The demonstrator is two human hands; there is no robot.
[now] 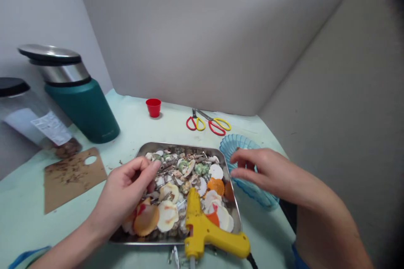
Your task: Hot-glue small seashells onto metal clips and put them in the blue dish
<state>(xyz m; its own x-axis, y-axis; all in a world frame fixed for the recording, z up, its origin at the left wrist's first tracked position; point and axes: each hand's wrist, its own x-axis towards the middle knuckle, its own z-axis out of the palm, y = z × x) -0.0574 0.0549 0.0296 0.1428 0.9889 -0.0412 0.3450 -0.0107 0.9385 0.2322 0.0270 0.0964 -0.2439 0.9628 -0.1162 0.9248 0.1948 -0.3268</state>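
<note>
A metal tray [236, 214] holds a mix of small spiral shells and scallop shells [168, 215]. Over its left side is my left hand [131, 185], closed, thumb tip against the curled fingers; whatever the pinch may hold is hidden. My right hand [261, 168] hovers above a blue scalloped dish [229, 145], thumb and fingers apart, with nothing clearly visible between them. Across the tray's front edge lies a yellow hot glue gun [202, 235], its nozzle pointing away from me over the shells.
Two pairs of scissors [217, 124] and a red cup [153, 108] stand toward the back. On the left are a teal flask [83, 109], a clear jar [34, 122] and a brown board [75, 180] with dark crumbs. Grey partitions [189, 42] enclose the table.
</note>
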